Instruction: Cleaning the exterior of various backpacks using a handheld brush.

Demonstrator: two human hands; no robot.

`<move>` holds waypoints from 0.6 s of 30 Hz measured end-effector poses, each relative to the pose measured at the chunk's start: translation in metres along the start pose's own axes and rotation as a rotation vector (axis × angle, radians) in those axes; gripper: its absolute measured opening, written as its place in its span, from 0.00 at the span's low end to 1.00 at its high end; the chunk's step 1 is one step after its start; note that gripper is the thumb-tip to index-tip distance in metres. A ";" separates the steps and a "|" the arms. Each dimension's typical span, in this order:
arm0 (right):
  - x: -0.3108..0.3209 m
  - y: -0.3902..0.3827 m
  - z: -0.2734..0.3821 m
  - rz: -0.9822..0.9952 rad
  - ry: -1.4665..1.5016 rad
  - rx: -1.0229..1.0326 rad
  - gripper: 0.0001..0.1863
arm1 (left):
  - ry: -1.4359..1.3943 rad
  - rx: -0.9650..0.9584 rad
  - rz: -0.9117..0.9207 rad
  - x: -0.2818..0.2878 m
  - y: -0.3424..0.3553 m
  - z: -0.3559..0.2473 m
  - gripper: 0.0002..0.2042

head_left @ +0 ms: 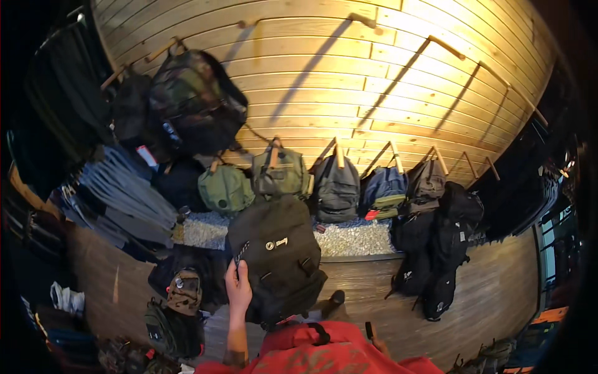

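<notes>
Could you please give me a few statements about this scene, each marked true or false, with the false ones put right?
1. The left hand is gripping the edge of a black backpack. True.
2. The wall behind the hanging bags is brick. False: the wall is of wooden planks.
3. A green bag hangs left of the blue-and-olive backpack. True.
4. The person wears a white top. False: the top is red.

Shop with backpacks (337, 194) on pegs (340, 153)
</notes>
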State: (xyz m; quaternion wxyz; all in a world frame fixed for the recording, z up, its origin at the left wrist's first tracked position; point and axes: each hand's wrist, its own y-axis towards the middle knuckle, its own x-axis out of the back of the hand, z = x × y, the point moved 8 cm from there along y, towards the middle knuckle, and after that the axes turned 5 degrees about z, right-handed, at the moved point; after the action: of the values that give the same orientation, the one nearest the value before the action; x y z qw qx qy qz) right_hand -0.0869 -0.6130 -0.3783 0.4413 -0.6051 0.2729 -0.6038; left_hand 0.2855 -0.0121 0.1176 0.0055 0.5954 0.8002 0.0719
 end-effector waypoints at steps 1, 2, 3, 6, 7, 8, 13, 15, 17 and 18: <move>0.015 0.014 0.009 0.005 0.012 0.010 0.30 | -0.055 -0.004 -0.002 -0.028 0.013 -0.006 0.15; 0.018 0.021 0.012 0.116 0.012 -0.009 0.32 | -0.069 -0.004 0.016 -0.057 0.027 -0.007 0.15; 0.021 0.026 0.015 0.225 0.011 -0.026 0.35 | -0.118 -0.032 0.042 -0.087 0.040 -0.011 0.15; 0.054 0.002 0.101 0.113 0.034 0.146 0.35 | -0.133 -0.115 0.081 -0.143 0.080 -0.015 0.15; 0.062 0.000 0.119 0.111 0.034 0.147 0.35 | -0.145 -0.161 0.072 -0.164 0.093 -0.034 0.14; 0.076 0.004 0.135 0.075 0.047 0.157 0.37 | -0.175 -0.201 0.059 -0.189 0.108 -0.059 0.14; 0.109 0.037 0.220 0.007 0.071 0.187 0.43 | -0.200 -0.442 0.094 -0.253 0.185 -0.116 0.17; 0.129 0.048 0.251 -0.128 0.134 0.279 0.41 | -0.236 -0.493 0.033 -0.272 0.212 -0.127 0.16; 0.128 0.023 0.311 -0.068 0.377 0.403 0.32 | -0.174 -0.466 0.034 -0.272 0.241 -0.111 0.18; 0.131 0.001 0.346 -0.022 0.619 0.513 0.28 | -0.110 -0.531 0.004 -0.276 0.252 -0.114 0.19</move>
State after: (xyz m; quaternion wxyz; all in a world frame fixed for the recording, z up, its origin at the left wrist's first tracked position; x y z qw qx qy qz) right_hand 0.2653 -0.6558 -0.2737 0.4687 -0.2678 0.2269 -0.8107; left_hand 0.5944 -0.2169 0.2397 0.2048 0.5776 0.7506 0.2470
